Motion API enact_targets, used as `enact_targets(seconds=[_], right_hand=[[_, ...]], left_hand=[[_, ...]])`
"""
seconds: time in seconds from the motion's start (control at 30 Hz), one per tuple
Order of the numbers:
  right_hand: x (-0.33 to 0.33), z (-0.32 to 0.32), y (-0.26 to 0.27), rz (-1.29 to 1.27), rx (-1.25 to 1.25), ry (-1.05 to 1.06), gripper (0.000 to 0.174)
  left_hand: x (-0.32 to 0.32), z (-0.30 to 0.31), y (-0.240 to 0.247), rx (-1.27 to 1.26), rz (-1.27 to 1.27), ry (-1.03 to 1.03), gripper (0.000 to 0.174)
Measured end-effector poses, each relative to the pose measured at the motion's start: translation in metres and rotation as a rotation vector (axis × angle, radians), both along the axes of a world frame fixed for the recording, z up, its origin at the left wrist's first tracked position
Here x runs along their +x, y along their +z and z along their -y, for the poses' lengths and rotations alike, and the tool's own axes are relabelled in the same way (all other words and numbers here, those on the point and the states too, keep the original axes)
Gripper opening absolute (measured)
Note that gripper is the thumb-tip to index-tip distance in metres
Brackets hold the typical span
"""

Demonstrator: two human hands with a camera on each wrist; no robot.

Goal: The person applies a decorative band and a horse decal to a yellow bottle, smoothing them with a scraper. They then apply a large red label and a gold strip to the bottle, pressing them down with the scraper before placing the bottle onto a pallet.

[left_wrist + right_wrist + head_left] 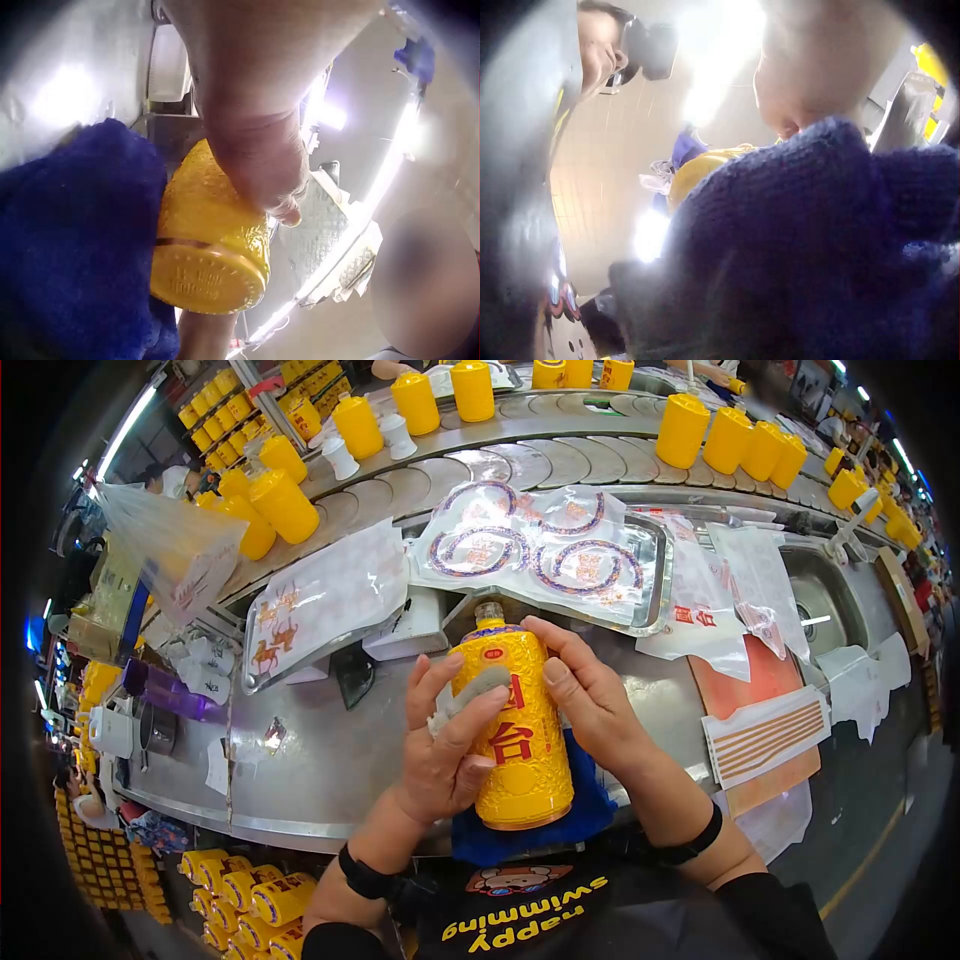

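Note:
A yellow embossed bottle [520, 750] with red characters and a clear glass neck leans with its base toward me, over a blue towel [590, 815]. My right hand [600, 705] grips its right side, thumb on the front and index finger near the shoulder. At its left side, my left hand [445, 745] holds a small grey-white wad [470, 698] between its fingers, against the bottle's front. In the left wrist view the bottle's embossed base [206, 281] shows beside the blue towel [82, 240]. The towel [795, 247] hides most of the bottle in the right wrist view.
Sheets of ring-shaped decals [530, 550] lie on a tray beyond the bottle, with another decal sheet [330, 595] on the left. A striped sheet [770, 735] lies at right, near a sink [825, 595]. Yellow bottles [683, 432] stand along the conveyor [560, 460].

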State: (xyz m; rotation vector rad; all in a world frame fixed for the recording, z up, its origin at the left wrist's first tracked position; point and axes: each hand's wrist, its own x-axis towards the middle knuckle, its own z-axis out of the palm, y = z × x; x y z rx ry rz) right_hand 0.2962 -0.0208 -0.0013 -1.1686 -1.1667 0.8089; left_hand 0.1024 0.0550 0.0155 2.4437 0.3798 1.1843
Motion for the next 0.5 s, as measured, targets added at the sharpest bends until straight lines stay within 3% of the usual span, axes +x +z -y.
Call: enact_targets(seconds=[0.13,0.3,0.43,0.5], right_hand=[[0.003,-0.002,0.000,0.039,0.015,-0.010,0.043],[0.004,0.005,-0.001,0.029,0.077,-0.073,0.045],[0.019,0.028,0.007,0.250,0.070,-0.245,0.049],[0.016,0.033,0.018,0.147,0.091,-0.248,0.034]], left_hand=[[0.002,-0.019,0.024,0.198,-0.262,-0.071,0.049],[0.009,-0.015,0.034,0.241,-0.326,-0.142,0.050],[0.002,0.008,0.032,0.267,-0.381,-0.168,0.050],[-0.001,0.018,0.028,0.255,-0.370,-0.177,0.050]])
